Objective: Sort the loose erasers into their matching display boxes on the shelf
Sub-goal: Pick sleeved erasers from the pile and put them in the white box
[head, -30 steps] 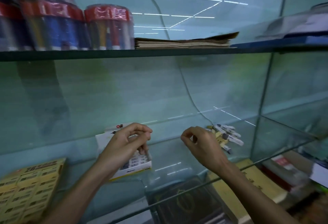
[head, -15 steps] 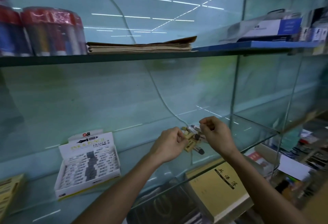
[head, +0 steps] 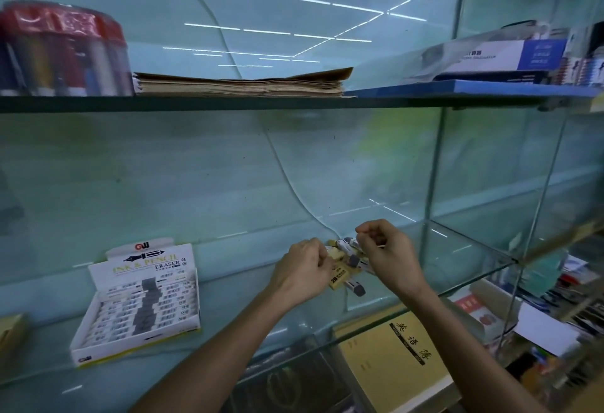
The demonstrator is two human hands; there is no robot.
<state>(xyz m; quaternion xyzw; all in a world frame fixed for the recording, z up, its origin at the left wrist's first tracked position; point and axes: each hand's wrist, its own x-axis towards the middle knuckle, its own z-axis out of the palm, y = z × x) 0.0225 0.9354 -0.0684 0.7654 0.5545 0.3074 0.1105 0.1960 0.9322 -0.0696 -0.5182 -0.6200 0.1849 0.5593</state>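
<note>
A small pile of loose erasers (head: 341,277) lies on the glass shelf (head: 457,246) in the middle of the head view: yellow 2B blocks mixed with white-and-grey ones (head: 357,287). My left hand (head: 302,270) curls onto the pile from the left, fingertips closed on a yellow eraser. From the right, my right hand (head: 390,257) pinches a white-and-grey eraser at the top of the pile. An open white "Ink & Pencil Eraser" display box (head: 108,337), filled with rows of white-and-grey erasers, stands on the same shelf at the left. Part of the pile is hidden by my hands.
A yellow box (head: 9,331) shows at the far left edge. The shelf above holds marker tubs (head: 62,53), a brown paper stack (head: 242,85) and blue-white boxes (head: 490,59). Below the glass lie a yellow notebook (head: 392,367) and other stationery. A glass divider (head: 434,167) stands to the right.
My left hand left the white display box and crossed right to the loose pile. My right hand closed in on the pile as well. The view swung right.
</note>
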